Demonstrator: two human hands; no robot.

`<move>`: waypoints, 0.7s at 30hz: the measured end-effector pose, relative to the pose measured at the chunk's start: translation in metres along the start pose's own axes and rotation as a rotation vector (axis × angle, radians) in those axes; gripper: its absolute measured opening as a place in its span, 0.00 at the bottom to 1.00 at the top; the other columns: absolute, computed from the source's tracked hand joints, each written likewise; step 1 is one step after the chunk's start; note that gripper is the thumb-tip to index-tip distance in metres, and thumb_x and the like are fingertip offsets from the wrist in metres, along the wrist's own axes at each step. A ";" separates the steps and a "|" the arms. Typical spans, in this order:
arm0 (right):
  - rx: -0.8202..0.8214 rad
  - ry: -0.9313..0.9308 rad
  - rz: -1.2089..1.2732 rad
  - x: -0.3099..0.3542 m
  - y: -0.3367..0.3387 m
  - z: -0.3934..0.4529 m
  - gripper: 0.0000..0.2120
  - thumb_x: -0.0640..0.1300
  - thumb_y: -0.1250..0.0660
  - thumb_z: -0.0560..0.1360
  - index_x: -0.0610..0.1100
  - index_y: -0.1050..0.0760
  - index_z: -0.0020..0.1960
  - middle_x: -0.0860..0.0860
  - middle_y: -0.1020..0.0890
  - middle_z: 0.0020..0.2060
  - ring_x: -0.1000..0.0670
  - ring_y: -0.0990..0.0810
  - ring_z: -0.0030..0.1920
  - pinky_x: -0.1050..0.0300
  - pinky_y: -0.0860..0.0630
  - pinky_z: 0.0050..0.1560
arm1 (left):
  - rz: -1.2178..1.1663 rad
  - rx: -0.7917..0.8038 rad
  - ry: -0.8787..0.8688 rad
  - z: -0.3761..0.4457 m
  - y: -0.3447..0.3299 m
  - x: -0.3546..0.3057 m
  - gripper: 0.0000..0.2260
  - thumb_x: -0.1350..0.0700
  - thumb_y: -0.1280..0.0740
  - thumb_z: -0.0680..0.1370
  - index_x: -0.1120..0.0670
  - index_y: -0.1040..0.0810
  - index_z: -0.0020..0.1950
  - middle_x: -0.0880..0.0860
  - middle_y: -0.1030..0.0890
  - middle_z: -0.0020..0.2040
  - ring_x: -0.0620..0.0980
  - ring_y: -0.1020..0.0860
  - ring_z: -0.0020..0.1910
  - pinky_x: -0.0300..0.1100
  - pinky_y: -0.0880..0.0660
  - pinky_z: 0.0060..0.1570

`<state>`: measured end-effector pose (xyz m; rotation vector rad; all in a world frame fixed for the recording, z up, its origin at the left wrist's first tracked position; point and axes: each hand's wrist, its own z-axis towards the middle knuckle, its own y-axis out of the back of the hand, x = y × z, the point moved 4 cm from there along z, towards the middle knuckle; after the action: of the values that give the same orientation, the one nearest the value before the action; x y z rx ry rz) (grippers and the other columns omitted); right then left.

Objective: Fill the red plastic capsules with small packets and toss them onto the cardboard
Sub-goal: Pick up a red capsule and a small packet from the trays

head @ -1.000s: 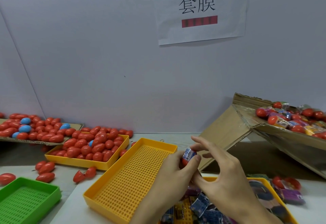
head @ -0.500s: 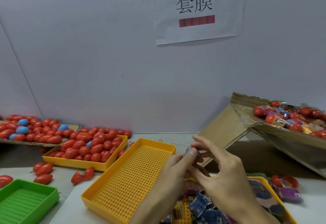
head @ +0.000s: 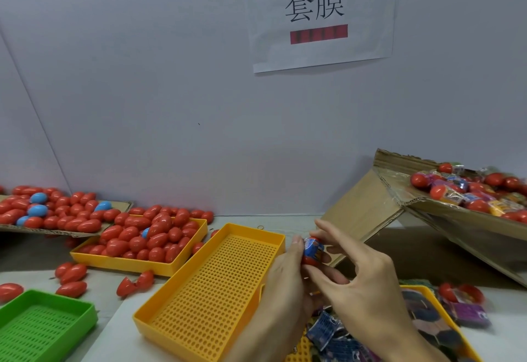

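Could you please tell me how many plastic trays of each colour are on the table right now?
Yellow trays: 3 (full of capsules, empty, with packets)
Green trays: 1
Total: 4

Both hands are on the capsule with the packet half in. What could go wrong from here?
1. The blue packet sticks out of the red capsule pinched between the left hand and right hand; it may jam the closure or slip out.
2. A toss toward the cardboard on the left could roll off: capsules already lie loose on the table.
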<state>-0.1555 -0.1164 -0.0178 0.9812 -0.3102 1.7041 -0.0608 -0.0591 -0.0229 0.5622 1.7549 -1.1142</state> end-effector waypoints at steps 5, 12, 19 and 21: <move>0.016 -0.021 0.007 0.001 0.003 0.003 0.35 0.39 0.19 0.65 0.69 0.29 0.60 0.68 0.18 0.53 0.62 0.20 0.57 0.70 0.21 0.46 | -0.010 0.006 0.030 -0.001 0.003 -0.001 0.25 0.46 0.47 0.85 0.65 0.22 0.55 0.64 0.19 0.34 0.58 0.19 0.35 0.45 0.23 0.30; -0.006 -0.080 0.058 -0.001 0.003 0.001 0.36 0.35 0.21 0.66 0.67 0.29 0.61 0.68 0.18 0.53 0.65 0.21 0.59 0.67 0.20 0.50 | -0.004 -0.029 -0.042 0.001 -0.001 0.004 0.25 0.46 0.47 0.85 0.65 0.21 0.50 0.62 0.19 0.32 0.54 0.18 0.30 0.42 0.23 0.28; -0.036 -0.129 0.066 -0.002 0.001 0.001 0.37 0.32 0.21 0.66 0.65 0.29 0.61 0.62 0.16 0.52 0.65 0.20 0.56 0.68 0.21 0.49 | -0.090 -0.056 -0.100 0.002 -0.004 0.007 0.22 0.48 0.46 0.85 0.64 0.21 0.52 0.60 0.18 0.33 0.53 0.17 0.31 0.43 0.21 0.30; -0.048 -0.158 0.092 -0.004 0.002 0.002 0.37 0.31 0.21 0.65 0.64 0.29 0.61 0.62 0.15 0.51 0.64 0.18 0.54 0.69 0.21 0.50 | -0.164 -0.041 -0.073 -0.001 -0.007 0.007 0.20 0.49 0.45 0.85 0.64 0.22 0.55 0.61 0.19 0.33 0.54 0.18 0.31 0.44 0.21 0.31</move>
<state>-0.1558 -0.1206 -0.0188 1.0825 -0.5041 1.6973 -0.0698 -0.0622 -0.0261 0.3531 1.7807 -1.1940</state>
